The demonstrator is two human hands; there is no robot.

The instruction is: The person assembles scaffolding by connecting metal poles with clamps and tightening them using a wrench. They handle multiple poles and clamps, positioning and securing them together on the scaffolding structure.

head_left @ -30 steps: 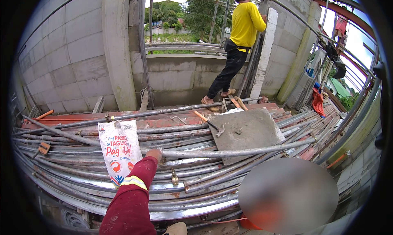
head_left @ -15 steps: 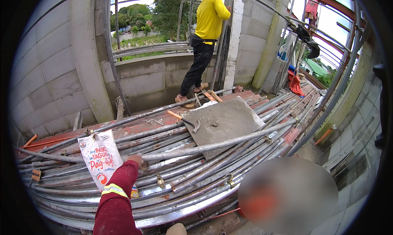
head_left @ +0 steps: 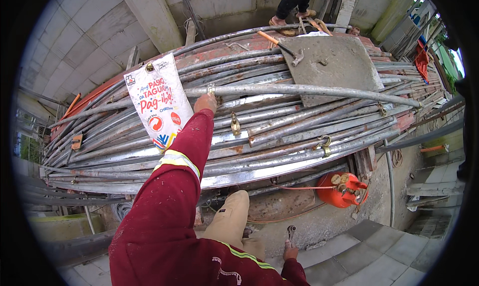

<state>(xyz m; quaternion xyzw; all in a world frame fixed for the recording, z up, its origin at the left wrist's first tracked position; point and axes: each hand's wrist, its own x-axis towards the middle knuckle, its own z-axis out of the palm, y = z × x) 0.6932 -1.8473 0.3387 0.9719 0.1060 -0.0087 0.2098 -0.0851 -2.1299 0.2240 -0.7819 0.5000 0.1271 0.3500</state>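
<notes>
My left hand (head_left: 205, 104) is closed at a metal scaffold clamp (head_left: 211, 89) on a long grey steel pipe (head_left: 299, 89). Some of its fingers are hidden behind the clamp and pipe. Low in the view, my right hand (head_left: 290, 251) is wrapped round a ratchet wrench (head_left: 292, 231), its head pointing up. A white printed bag (head_left: 158, 99) lies over the pipes left of my left hand. A loose brass-coloured clamp (head_left: 235, 124) rests on the pipes to the right of that hand.
Many steel pipes (head_left: 279, 131) are stacked before me. A hammer (head_left: 282, 46) lies against a cement-smeared board (head_left: 332, 69). A red-orange container (head_left: 339, 190) with several clamps stands on the ground at right. Another person's feet (head_left: 287, 25) are at the far side, near block walls.
The view has tilted down, bringing my right hand with the wrench and the red-orange container into clear sight. My left hand stays by the pipe beside the bag.
</notes>
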